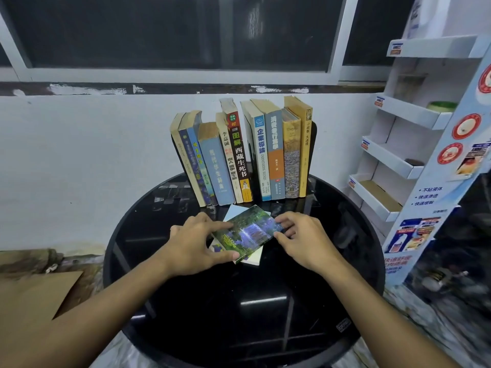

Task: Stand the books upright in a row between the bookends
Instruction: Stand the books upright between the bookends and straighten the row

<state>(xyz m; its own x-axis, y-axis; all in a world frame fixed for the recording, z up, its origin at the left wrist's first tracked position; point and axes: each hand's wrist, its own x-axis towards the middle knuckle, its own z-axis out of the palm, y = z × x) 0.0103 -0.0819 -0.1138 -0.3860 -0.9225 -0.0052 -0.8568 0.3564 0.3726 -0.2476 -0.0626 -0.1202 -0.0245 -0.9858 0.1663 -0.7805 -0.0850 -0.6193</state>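
Several books stand in a row at the back of a round black table; the left ones lean to the left. A black bookend shows at the row's right end; the left bookend is hidden. In front lies a green and blue covered book on top of a white book. My left hand grips the green book's left side, thumb under its near edge. My right hand pinches its right end.
A white wall and a dark window rise behind the table. A white cardboard display rack stands at the right. Brown cardboard lies on the floor at the left.
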